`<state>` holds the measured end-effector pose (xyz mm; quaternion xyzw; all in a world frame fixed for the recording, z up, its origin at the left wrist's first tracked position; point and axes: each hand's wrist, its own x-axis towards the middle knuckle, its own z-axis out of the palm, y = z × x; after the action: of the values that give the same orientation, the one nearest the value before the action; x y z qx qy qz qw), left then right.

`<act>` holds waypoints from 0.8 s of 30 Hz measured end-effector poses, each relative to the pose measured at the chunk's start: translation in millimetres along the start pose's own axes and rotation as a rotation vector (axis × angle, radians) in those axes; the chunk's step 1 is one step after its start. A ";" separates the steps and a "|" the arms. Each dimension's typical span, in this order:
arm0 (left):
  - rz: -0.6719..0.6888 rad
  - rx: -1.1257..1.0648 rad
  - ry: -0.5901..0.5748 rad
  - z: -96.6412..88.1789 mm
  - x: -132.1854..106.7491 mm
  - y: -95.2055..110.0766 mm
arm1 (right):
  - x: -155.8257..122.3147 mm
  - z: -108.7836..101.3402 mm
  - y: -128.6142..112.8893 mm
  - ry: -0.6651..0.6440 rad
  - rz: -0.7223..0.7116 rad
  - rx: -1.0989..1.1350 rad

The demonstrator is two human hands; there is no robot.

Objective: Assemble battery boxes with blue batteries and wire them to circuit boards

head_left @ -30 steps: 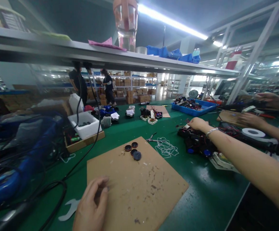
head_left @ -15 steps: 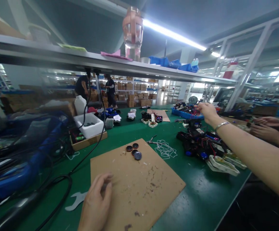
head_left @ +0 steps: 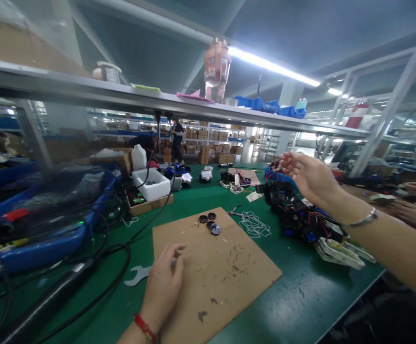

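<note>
My left hand (head_left: 165,274) lies at the left edge of a brown cardboard sheet (head_left: 225,282), fingers loosely curved and apart. It covers the middle of a metal open-end wrench (head_left: 138,275), whose jaw sticks out to the left. Farther up the sheet sit several small round black speaker-like discs (head_left: 215,229). My right hand (head_left: 310,177) is raised above the right side of the bench, its fingertips closed around thin red wires (head_left: 285,167), as far as I can see. Behind it is a blue bin (head_left: 270,176) of wired parts; below lies a pile of black wired assemblies (head_left: 297,217).
Pliers (head_left: 234,210) and tangled white wire (head_left: 254,225) lie beyond the sheet. On the left are a white foam box (head_left: 152,184), a black cable (head_left: 122,277) and a blue tray (head_left: 60,234). A shelf (head_left: 179,102) spans overhead. Another person's hands (head_left: 413,208) work at far right.
The camera view has shifted, so most things sit farther right. My right hand has come back from the blue bin toward me, with red wires at its fingertips. My left hand stays on the sheet.
</note>
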<state>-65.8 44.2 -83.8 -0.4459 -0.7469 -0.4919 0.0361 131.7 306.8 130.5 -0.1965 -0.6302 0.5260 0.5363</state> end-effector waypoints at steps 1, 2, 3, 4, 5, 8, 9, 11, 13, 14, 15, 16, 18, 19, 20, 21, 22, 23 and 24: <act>0.001 -0.012 -0.025 -0.7 -1.0 4.0 | -17.9 7.1 3.1 -0.026 0.002 0.009; 0.008 -0.022 -0.050 -1.2 -2.3 8.1 | -36.0 13.6 7.5 -0.049 -0.007 0.016; 0.020 -0.031 -0.073 -1.4 -3.7 12.1 | -54.1 19.3 13.2 -0.088 -0.030 0.008; 0.033 -0.041 -0.100 -1.5 -5.4 16.0 | -71.6 24.2 20.1 -0.148 -0.059 -0.015; 0.048 -0.052 -0.124 -1.5 -7.3 19.9 | -88.4 28.1 28.2 -0.210 -0.102 -0.045; 0.090 -0.080 -0.192 -1.4 -14.0 31.2 | -133.5 35.7 56.8 -0.365 -0.206 -0.256; 0.108 -0.094 -0.223 -1.3 -16.4 35.0 | -146.6 37.1 65.9 -0.401 -0.241 -0.357; 0.149 -0.125 -0.285 -0.7 -20.9 42.0 | -169.5 38.7 79.4 -0.485 -0.300 -0.566; 0.174 -0.134 -0.328 1.1 -24.5 46.7 | -186.1 39.2 82.7 -0.628 -0.341 -0.723; 0.169 -0.123 -0.335 2.5 -25.9 47.6 | -190.9 39.2 79.9 -0.731 -0.351 -0.773; 0.150 -0.102 -0.341 4.1 -27.0 47.4 | -192.8 39.2 74.5 -0.843 -0.354 -0.799; 0.122 -0.076 -0.348 5.9 -27.7 46.1 | -191.5 39.6 67.2 -0.944 -0.343 -0.810; 0.057 -0.034 -0.363 9.0 -28.1 41.4 | -179.6 42.0 50.5 -1.040 -0.288 -0.807; 0.029 -0.022 -0.369 10.1 -27.8 38.6 | -169.9 44.2 43.1 -1.012 -0.259 -0.810; 0.008 -0.015 -0.374 10.7 -27.4 36.0 | -158.7 46.9 37.3 -0.960 -0.256 -0.807; -0.008 -0.012 -0.374 11.0 -26.8 33.9 | -147.0 49.8 33.6 -0.895 -0.265 -0.803; -0.019 -0.011 -0.375 11.0 -26.2 32.4 | -136.1 52.5 31.9 -0.835 -0.277 -0.797; -0.031 -0.008 -0.376 10.8 -25.8 31.8 | -127.3 54.4 31.9 -0.782 -0.283 -0.786; -0.041 -0.006 -0.375 10.7 -25.5 31.7 | -121.7 54.9 33.2 -0.748 -0.275 -0.768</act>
<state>-24.2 40.0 -79.5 -0.5144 -0.7482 -0.4030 -0.1150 115.1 195.5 51.4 -0.0937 -0.9442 0.2173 0.2292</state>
